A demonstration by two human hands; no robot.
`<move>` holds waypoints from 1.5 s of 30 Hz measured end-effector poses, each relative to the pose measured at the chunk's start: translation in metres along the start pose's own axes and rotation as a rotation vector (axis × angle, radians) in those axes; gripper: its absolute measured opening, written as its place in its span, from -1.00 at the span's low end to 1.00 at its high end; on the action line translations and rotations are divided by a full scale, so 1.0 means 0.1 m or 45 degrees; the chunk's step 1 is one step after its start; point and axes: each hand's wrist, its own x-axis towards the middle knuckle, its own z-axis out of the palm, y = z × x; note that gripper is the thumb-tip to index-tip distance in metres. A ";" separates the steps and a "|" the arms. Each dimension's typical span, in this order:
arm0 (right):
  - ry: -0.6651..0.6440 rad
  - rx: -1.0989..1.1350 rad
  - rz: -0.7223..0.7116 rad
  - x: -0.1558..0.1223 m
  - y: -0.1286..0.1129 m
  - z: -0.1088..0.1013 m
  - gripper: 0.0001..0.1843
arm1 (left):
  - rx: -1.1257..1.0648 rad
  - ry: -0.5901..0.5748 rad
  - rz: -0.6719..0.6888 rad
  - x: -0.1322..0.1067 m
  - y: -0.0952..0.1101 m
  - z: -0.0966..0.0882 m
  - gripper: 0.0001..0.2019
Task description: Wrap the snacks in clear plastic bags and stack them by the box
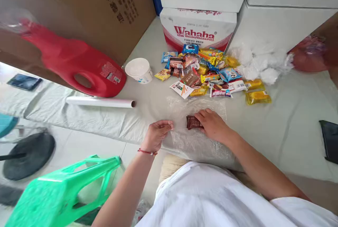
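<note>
A thin see-through plastic sheet (185, 140) lies wrinkled on the covered table in front of me. My left hand (157, 132) is at its left edge, thumb and forefinger pinched together on the film. On the sheet rests a dark brown snack packet (193, 122). My right hand (211, 124) lies over the packet's right end with its fingers curled onto it, hiding that part. Just beyond the sheet is a heap of small wrapped snacks (190, 77) in several colours, with a white packet (181, 89) at its near side.
A paper cup (139, 71), a white tube (101, 102) and a big red jug (87, 65) lie or stand to the left. Behind the heap is a Wahaba-style white and red carton (195, 26). Crumpled plastic (260, 63) and a dark phone-like object (330, 140) are right; a green stool (66, 188) stands below.
</note>
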 end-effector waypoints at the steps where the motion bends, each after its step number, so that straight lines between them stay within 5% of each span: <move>1: -0.001 -0.006 0.003 0.00 0.00 0.00 -0.50 | -0.027 -0.009 -0.039 0.02 0.00 0.00 -0.52; 6: -0.035 -0.023 0.005 0.01 -0.03 -0.04 -0.48 | 0.114 0.186 0.062 0.01 0.02 -0.09 -0.60; 10: -0.021 0.010 -0.026 -0.05 -0.06 -0.19 -0.25 | 0.734 0.474 0.689 -0.27 -0.08 -0.25 -0.82; 12: 0.081 0.042 -0.063 -0.18 -0.05 -0.28 -0.21 | 1.068 0.266 1.167 -0.43 -0.19 -0.31 -0.88; 14: 0.213 0.092 -0.117 -0.40 -0.01 -0.32 -0.36 | 1.304 -0.119 1.589 -0.54 -0.34 -0.35 -0.80; 16: 0.273 0.162 -0.205 -0.69 0.04 -0.24 -0.53 | 1.471 -0.373 1.825 -0.56 -0.49 -0.38 -0.72; 18: 0.235 0.229 -0.282 -1.01 0.10 -0.05 -0.53 | 1.576 -0.405 1.897 -0.51 -0.61 -0.41 -0.71; 21: 0.199 0.264 -0.259 -1.39 0.16 0.36 -0.40 | 1.579 -0.356 1.865 -0.39 -0.69 -0.45 -0.68; 25: 0.427 0.428 -0.189 -1.53 0.21 0.70 -0.68 | 1.349 -0.448 1.717 -0.32 -0.59 -0.46 -0.75; 30: 0.450 0.683 -0.178 -1.33 0.28 0.42 -0.78 | 1.143 -0.466 1.371 -0.36 -0.26 -0.42 -0.79; 36: 0.365 0.991 0.148 -0.92 0.51 -0.14 -0.70 | 0.984 -0.186 0.852 -0.10 0.14 -0.30 -0.77; 42: 0.271 0.952 0.545 -0.40 0.78 -0.02 -0.60 | 0.878 -0.081 0.544 0.35 0.25 -0.05 -0.74; 45: 0.201 0.666 0.633 -0.33 0.79 0.06 -0.68 | 0.898 0.260 0.654 0.40 0.28 -0.06 -0.77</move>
